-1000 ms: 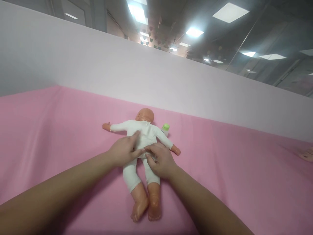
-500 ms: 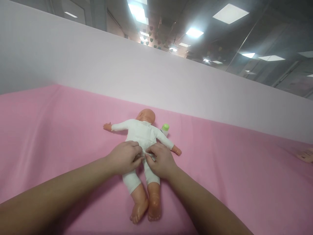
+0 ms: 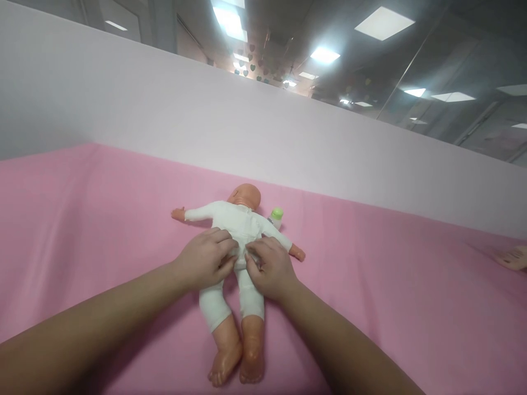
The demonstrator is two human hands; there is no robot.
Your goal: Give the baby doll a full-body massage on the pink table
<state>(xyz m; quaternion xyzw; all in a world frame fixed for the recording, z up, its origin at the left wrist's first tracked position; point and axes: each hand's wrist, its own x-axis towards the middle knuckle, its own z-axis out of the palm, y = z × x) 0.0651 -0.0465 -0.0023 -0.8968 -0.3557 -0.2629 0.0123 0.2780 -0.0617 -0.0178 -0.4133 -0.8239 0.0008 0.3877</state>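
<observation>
A baby doll [image 3: 236, 225] in a white bodysuit lies face down on the pink sheet [image 3: 102, 219], head toward the far wall, arms spread, bare feet toward me. My left hand [image 3: 203, 260] rests on its lower back with fingers curled against the fabric. My right hand [image 3: 269, 269] lies beside it on the doll's hip, fingers bent and pinching the white cloth. The two hands meet at the doll's waist. A small bottle with a green cap [image 3: 276, 215] stands just right of the doll's shoulder.
A pale partition wall [image 3: 247, 126] runs along the far edge of the pink surface. At the far right edge lies a tan object [image 3: 514, 257], partly cut off. Ceiling lights and glass panels show above the wall.
My left fingers, stretched up the doll's back a second ago, have drawn down and curled at the waist. The doll's legs have shifted slightly toward me and left.
</observation>
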